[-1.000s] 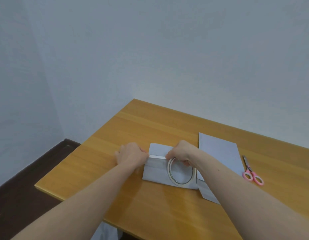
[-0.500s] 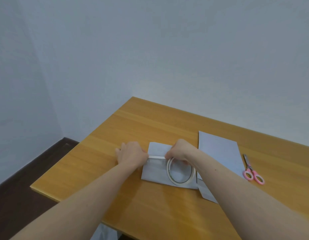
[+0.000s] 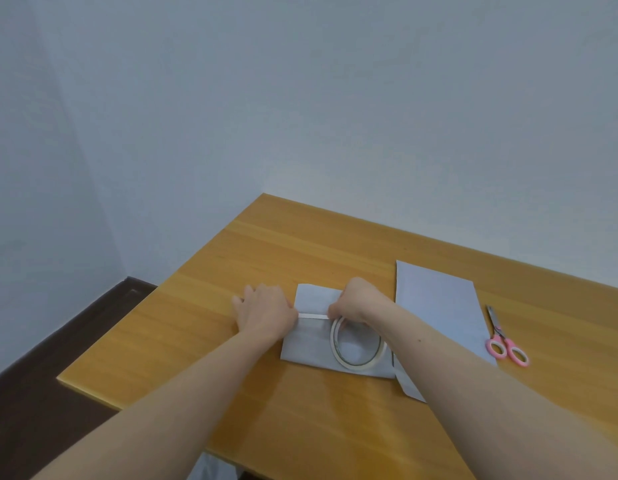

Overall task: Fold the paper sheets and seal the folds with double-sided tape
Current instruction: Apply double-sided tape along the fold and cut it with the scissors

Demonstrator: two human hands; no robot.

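Note:
A folded white paper sheet [image 3: 309, 344] lies on the wooden table [image 3: 300, 244]. A thin strip of double-sided tape [image 3: 313, 316] stretches flat across it between my hands. My left hand [image 3: 264, 313] presses the strip's left end at the sheet's left edge. My right hand [image 3: 357, 301] is shut on the tape roll [image 3: 356, 344], a large white ring standing tilted on the sheet. A stack of unfolded sheets [image 3: 439, 313] lies just to the right, partly under my right forearm.
Pink-handled scissors [image 3: 505, 341] lie right of the sheet stack. The table's left edge drops to a dark floor [image 3: 40, 393]. A pale wall stands close behind the table.
The hands and the tape are almost where they were. My right hand and the roll have shifted slightly along the strip; the view has tilted a little.

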